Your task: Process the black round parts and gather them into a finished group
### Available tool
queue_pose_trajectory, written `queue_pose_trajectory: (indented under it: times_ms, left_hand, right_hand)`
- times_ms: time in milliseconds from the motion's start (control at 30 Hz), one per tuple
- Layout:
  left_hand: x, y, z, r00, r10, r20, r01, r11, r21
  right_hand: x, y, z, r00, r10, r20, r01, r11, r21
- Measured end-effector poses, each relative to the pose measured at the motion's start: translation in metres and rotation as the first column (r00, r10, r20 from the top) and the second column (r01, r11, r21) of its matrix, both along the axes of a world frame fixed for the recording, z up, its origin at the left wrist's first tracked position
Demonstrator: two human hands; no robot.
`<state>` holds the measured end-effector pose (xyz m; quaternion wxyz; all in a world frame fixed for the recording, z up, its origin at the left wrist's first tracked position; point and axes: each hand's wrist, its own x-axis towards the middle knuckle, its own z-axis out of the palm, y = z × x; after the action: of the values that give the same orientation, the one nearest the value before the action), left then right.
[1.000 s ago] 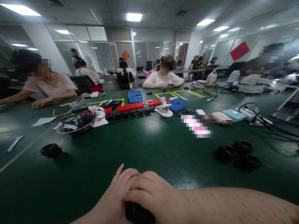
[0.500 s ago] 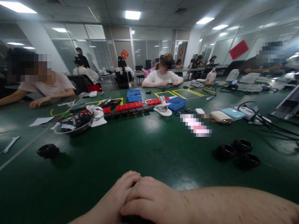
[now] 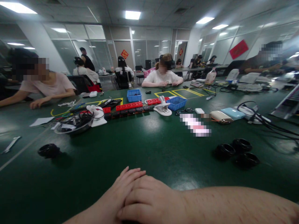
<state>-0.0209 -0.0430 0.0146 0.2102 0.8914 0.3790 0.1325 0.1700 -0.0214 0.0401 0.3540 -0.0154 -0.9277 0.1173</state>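
Note:
My left hand (image 3: 119, 189) lies low over the near edge of the view with its fingers stretched out. Across its back rests my right hand (image 3: 149, 194), the forearm coming in from the right. The right fingers drape loosely over the left hand, side by side, and I see nothing held in either hand. What lies under the palms is hidden. Nearest on the left is a single black ring-shaped part (image 3: 49, 150). To the right, three similar black rings (image 3: 247, 159) sit in a cluster on the green table (image 3: 105, 149).
Farther off are red and black socket strips (image 3: 129, 106), two blue bins (image 3: 177, 102), a metal bowl (image 3: 73, 128), white clamp stands (image 3: 163, 107), power banks (image 3: 221, 117) and cables. A wrench (image 3: 12, 144) lies at far left. Other people sit around the table.
My left fingers have straightened from a more curled pose, and both hands have shifted slightly. A standing person in the background has moved right.

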Motion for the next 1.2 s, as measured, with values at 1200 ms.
queue_pose_trajectory:
  times_ms: [1200]
  left_hand:
    - [0.004,-0.001,0.003,0.997,0.003,-0.081,0.004,0.997,0.079]
  right_hand:
    - [0.004,-0.004,0.008,0.935,-0.186,0.302,0.235,0.963,-0.134]
